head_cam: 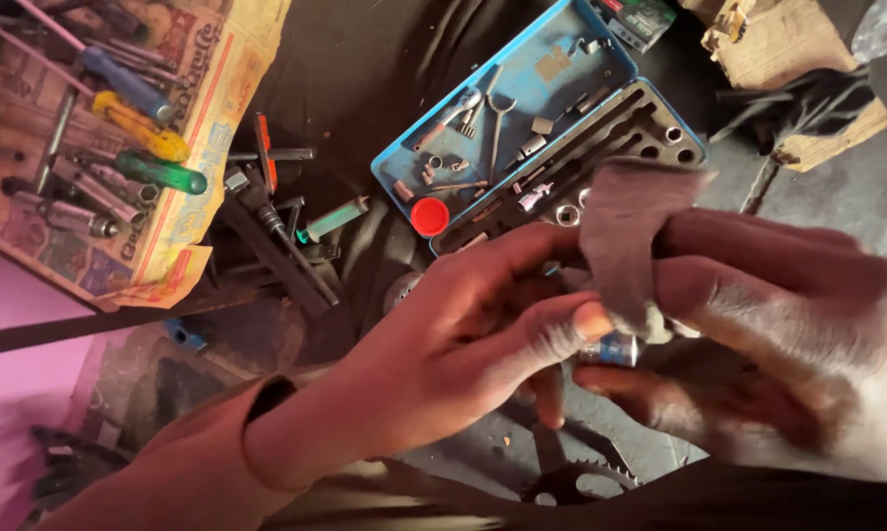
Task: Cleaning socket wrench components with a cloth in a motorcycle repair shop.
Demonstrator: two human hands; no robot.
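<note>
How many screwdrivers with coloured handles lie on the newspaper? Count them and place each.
3, side by side on the newspaper at upper left: the blue-handled screwdriver farthest up, the yellow-handled screwdriver below it, the green-handled screwdriver lowest. Others may hide among the grey tools.

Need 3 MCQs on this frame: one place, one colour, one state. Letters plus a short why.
1. Where does the red cap lie?
A. in the blue tool case
B. on the newspaper
C. in a hand

2. What colour is the cloth?
A. white
B. grey
C. yellow

3. The tool case is:
A. shut
B. open
C. upside down

Key: 1 A, it sits at the tray's lower edge; 2 B, the grey cloth is gripped by the right hand, with the left hand beside it; 3 B, both halves lie flat, sockets showing.
</note>
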